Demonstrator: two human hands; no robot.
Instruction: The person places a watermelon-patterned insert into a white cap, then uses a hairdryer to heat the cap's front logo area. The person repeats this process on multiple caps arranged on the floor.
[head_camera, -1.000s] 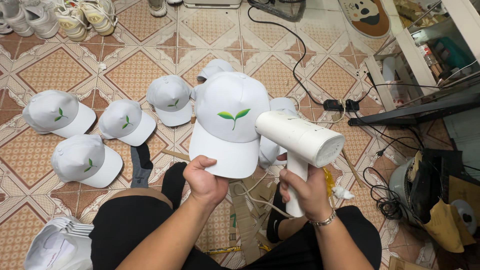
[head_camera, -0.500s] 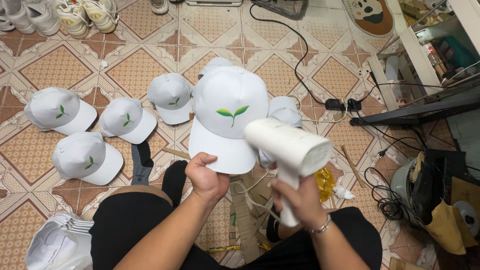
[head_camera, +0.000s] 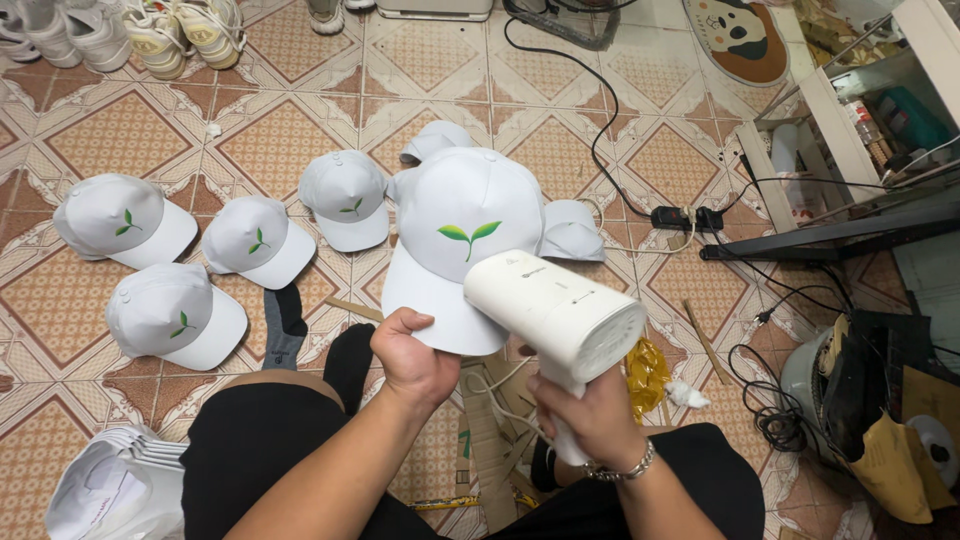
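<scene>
Hands meet low in the head view, both forearms rising from the bottom edge over black-clad knees. The left hand (head_camera: 412, 352) is clamped on the brim of a white cap (head_camera: 458, 240), thumb on top of the brim's near edge and fingers curled beneath, wrist bent slightly up so the cap stands tilted with its green sprout print facing the camera. The right hand (head_camera: 588, 415), a bracelet at its wrist, is closed around the handle of a white steamer (head_camera: 553, 312), fist upright and knuckles turned to the left; the steamer's thick barrel lies across the cap's brim on its right side, its rounded end pointing toward the lower right. Whether the barrel touches the brim cannot be told. The cap is held in the air above the tiled floor (head_camera: 120, 135), in front of the knees. On the floor to the left lie three more white caps (head_camera: 175, 312) with the same print, a fourth just behind the held one, and others partly hidden behind it. A stack of caps (head_camera: 115, 490) sits at the lower left corner, and a black cord (head_camera: 600, 130) runs across the tiles to a plug strip on the right.
</scene>
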